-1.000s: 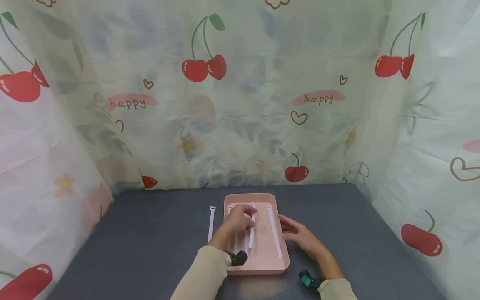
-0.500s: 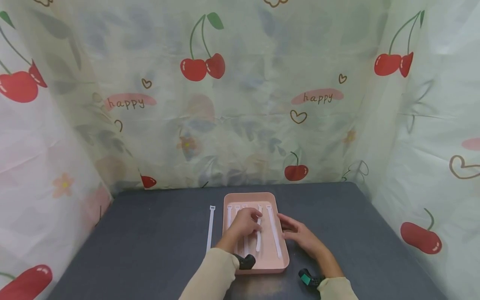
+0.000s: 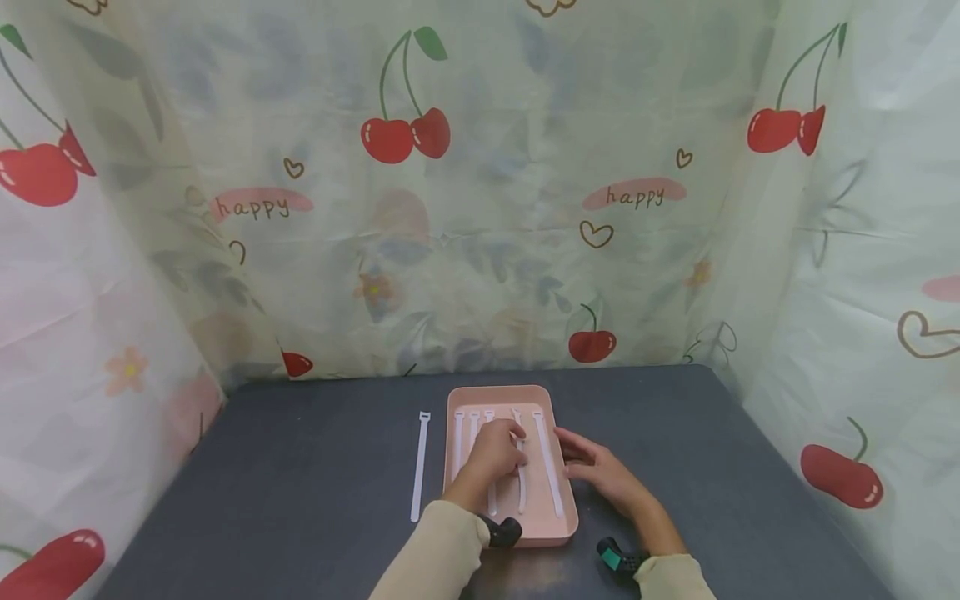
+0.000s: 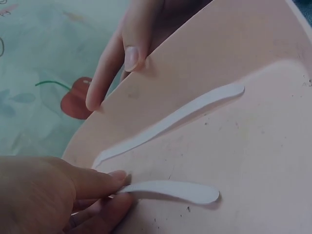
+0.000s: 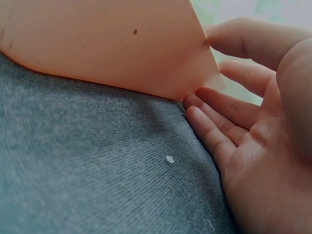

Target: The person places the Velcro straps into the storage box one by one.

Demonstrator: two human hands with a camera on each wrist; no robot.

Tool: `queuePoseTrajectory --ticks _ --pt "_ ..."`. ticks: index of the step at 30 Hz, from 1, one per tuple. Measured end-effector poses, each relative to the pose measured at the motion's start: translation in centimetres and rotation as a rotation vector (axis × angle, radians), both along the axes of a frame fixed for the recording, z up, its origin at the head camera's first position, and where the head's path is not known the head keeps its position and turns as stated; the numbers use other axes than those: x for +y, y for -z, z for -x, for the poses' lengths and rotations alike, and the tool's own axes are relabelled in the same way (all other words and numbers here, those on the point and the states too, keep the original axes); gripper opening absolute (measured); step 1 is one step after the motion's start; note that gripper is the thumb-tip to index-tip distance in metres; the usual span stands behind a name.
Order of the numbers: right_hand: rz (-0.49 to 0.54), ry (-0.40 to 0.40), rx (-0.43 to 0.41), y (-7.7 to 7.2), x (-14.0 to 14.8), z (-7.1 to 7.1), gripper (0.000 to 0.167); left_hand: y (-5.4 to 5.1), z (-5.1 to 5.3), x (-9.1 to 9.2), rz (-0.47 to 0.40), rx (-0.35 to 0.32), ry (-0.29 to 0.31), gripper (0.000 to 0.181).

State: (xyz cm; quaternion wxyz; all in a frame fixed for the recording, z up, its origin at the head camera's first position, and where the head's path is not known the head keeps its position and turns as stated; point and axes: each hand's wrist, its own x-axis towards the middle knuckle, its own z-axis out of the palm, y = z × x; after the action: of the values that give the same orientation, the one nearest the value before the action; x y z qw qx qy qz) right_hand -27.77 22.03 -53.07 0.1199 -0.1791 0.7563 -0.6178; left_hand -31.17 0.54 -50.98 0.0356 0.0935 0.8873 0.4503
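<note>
My left hand (image 3: 491,454) is over the pink tray (image 3: 536,532), pinching a white cable tie (image 4: 178,190) between thumb and fingers. The tie's tail rests on or just above the tray floor, pointing toward me in the head view. To its right, another white cable tie (image 3: 548,467) lies lengthwise near the tray's right wall. Several more ties (image 3: 459,437) lie side by side in the left half, partly hidden by my left hand and wrist. With fingers extended, my right hand (image 3: 603,479) touches the tray's right side (image 5: 122,58).
A single white cable tie (image 3: 421,467) lies on the dark table (image 3: 322,483), left of the tray. Both wrists wear black devices. Printed curtains (image 3: 480,250) surround the table at the back and sides.
My left hand has moved right across the tray with the cable tie, which now lies straighter, between the left group and the rightmost tie. My right hand has stayed at the tray's side.
</note>
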Motion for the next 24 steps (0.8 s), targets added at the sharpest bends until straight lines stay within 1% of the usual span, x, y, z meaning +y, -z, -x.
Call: queuePoseTrajectory --ticks 3,6,8,11,15,19,24 --pt "-0.001 0.0 -0.003 0.0 -0.1 0.1 0.066 -0.2 -0.2 0.0 0.04 0.02 -0.014 0.032" --pt "0.004 -0.017 0.01 0.1 -0.1 0.2 0.066 -0.6 -0.4 0.0 0.084 0.049 -0.022 0.032" --pt "0.015 -0.024 0.02 0.1 0.0 0.2 0.066 -0.8 -0.5 0.0 0.114 0.055 -0.027 0.033" --pt "0.031 -0.035 0.032 -0.1 0.0 0.2 0.065 -1.1 -0.7 0.0 0.128 0.056 -0.027 0.034" --pt "0.038 -0.038 0.032 -0.2 0.1 0.1 0.065 -1.1 -0.8 0.1 0.123 0.046 -0.017 0.036" --pt "0.043 -0.04 0.026 -0.2 0.1 -0.1 0.066 -0.9 -1.0 0.3 0.127 0.058 0.003 0.037" --pt "0.046 -0.045 0.029 -0.1 0.0 -0.1 0.067 -1.0 -1.2 0.6 0.091 0.036 0.008 0.039"
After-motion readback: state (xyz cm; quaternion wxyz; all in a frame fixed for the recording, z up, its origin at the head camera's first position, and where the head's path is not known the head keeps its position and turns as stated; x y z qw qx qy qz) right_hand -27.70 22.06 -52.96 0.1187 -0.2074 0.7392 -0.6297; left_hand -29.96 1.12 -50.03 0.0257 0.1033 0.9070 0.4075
